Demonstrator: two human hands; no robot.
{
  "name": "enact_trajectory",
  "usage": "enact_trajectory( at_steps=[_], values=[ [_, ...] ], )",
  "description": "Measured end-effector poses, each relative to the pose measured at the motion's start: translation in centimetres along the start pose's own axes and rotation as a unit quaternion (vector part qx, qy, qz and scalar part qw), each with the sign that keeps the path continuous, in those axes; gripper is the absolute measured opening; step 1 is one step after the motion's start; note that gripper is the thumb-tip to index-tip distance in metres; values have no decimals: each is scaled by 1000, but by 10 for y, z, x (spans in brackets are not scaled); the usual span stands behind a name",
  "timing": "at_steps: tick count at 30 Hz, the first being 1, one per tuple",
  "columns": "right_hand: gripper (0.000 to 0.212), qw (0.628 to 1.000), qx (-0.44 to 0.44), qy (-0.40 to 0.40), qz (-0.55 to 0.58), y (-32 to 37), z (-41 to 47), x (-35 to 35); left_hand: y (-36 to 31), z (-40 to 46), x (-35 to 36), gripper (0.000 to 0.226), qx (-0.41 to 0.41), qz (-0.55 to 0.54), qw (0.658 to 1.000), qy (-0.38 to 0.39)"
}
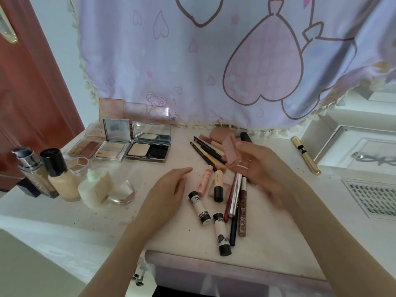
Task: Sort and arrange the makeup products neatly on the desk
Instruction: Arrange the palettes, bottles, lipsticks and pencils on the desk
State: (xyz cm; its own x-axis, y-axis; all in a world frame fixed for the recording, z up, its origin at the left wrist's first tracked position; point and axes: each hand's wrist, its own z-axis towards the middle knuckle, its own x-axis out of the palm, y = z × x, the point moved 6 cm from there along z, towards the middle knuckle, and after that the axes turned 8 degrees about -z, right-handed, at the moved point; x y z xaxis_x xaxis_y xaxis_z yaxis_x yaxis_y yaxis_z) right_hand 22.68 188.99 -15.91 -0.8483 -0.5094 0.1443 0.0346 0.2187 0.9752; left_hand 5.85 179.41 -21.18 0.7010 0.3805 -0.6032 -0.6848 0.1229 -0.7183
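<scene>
Pink compact (pixel 230 150): held in the right hand (pixel 260 166) grip (above the pencils)
Left hand (pixel 169 189): fingers relaxed, over the worktop (pixel 150 168)

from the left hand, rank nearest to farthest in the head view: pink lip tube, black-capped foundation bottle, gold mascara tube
Measured from the left hand:
1. Pink lip tube, just right of the fingertips among the scattered sticks.
2. Black-capped foundation bottle, standing at the desk's left edge.
3. Gold mascara tube, lying alone far right, beyond the right hand.
</scene>
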Motion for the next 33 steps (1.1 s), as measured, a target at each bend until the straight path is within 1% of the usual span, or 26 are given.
enact_trajectory(
  at_steps=[2,3,5,7,8,11,14,18,22,25,27,30,33],
  values=[
    [23,999,24,36,20,-6,-7,11,-10,0,-9,37,1,-69,997,-33],
    [26,998,32,52,20,-8,-10,17,-17,0,-11,42,12,-90,995,-33],
    [36,996,40,83,18,-11,-16,27,-35,2,-11,61,41,-121,992,-9],
    [34,994,38,105,1,-12,-21,35,-52,4,-10,80,65,-129,989,22],
    [31,993,33,112,-11,-11,-24,38,-59,5,-9,83,77,-126,989,32],
    [34,992,13,122,-41,-10,-29,42,-70,5,-12,77,104,-109,988,22],
    [26,991,-6,110,-70,-10,-31,42,-71,2,-15,72,107,-114,988,-4],
    [22,993,-2,102,-59,-11,-34,46,-73,-3,-15,66,113,-111,987,-25],
    [23,993,-10,97,-59,-7,-36,48,-76,-7,-18,67,132,-97,985,-56],
    [26,992,-15,109,-53,-6,-37,49,-81,-9,-21,66,143,-85,983,-73],
    [30,990,-15,130,-57,-5,-37,50,-82,-10,-23,64,145,-91,983,-74],
    [39,983,-11,162,-90,-7,-37,49,-80,-10,-24,68,145,-93,983,-61],
    [39,977,-14,159,-140,-10,-35,48,-78,-13,-21,68,162,-84,982,-44]
  ],
)
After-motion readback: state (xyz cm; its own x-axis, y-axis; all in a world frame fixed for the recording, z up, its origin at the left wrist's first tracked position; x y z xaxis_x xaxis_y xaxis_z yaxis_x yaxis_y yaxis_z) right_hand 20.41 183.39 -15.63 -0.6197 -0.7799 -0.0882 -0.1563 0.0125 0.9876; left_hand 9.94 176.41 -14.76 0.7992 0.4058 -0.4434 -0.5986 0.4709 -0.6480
